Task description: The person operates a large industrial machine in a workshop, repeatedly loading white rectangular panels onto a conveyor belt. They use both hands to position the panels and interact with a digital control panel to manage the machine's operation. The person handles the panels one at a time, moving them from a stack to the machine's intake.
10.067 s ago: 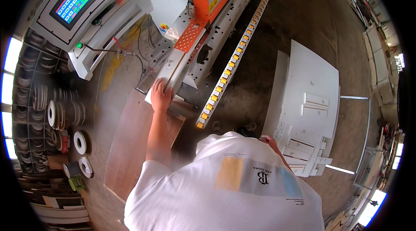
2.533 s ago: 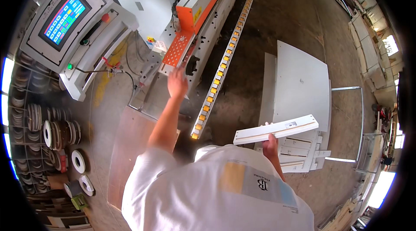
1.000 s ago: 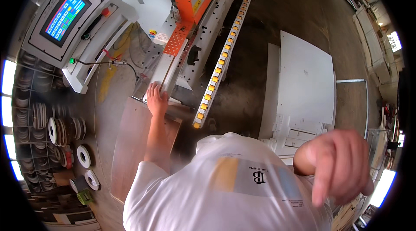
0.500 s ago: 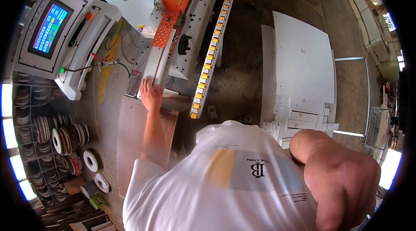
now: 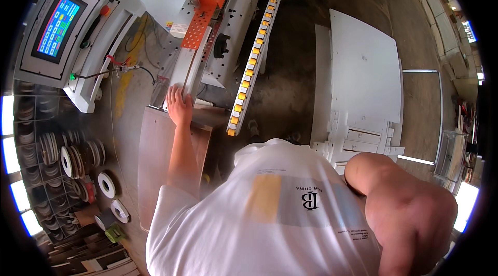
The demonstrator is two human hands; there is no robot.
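My left hand [image 5: 179, 106] lies flat on the near end of a long pale guide [image 5: 188, 71], its fingers stretched out along it and holding nothing. This guide belongs to a machine with an orange perforated plate [image 5: 197, 28] and a dark round knob [image 5: 221, 46]. A brown panel-topped stand [image 5: 168, 144] is under my left forearm. My right hand [image 5: 412, 219] is raised very close at the lower right, with the arm bent. Its back is toward me, and its fingers run down out of sight, so I cannot tell whether it holds anything.
A control panel with a lit screen [image 5: 59, 26] stands at the left, with a red button [image 5: 105, 10]. A rail of yellow rollers [image 5: 249, 72] runs beside the machine. White panels [image 5: 365, 63] are stacked at right. Edging-tape rolls [image 5: 66, 162] fill a rack at lower left.
The whole view has shifted slightly. My left hand stays on the guide with little change; my right hand remains raised close by, its fingers now further out of sight.
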